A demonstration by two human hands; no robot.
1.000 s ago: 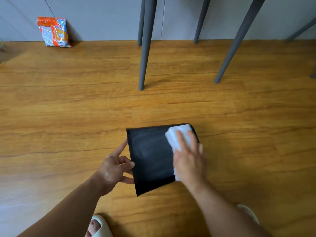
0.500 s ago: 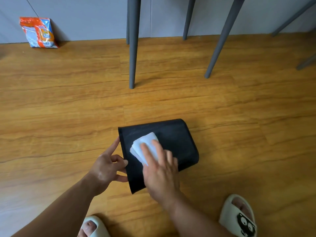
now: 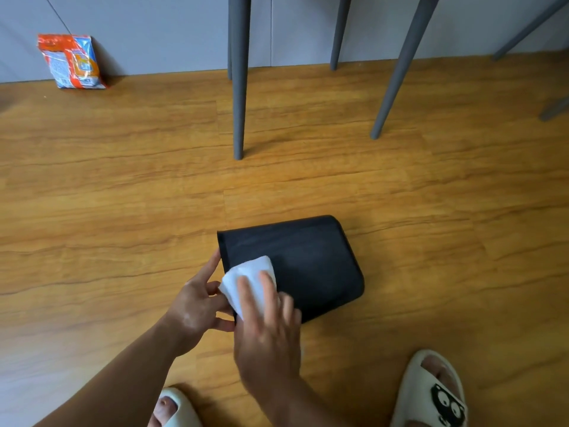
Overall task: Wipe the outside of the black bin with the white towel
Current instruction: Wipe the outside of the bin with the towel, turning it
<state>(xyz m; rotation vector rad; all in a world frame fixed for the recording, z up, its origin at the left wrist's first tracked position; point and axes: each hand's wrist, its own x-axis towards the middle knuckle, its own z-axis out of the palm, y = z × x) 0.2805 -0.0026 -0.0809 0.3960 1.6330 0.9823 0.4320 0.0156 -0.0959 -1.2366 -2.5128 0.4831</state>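
The black bin lies on its side on the wooden floor, its rim end toward the left. My left hand grips that rim end, fingers curled at the edge. My right hand lies flat on the folded white towel and presses it onto the bin's upper side near the left, near corner. The towel's near part is hidden under my fingers.
Grey chair legs stand on the floor beyond the bin. An orange and blue packet leans on the grey wall at far left. My feet in white slippers are at the bottom edge.
My right hand has slid the towel across the bin's upper side from its right end to its left end. The left hand has closed more firmly on the rim.
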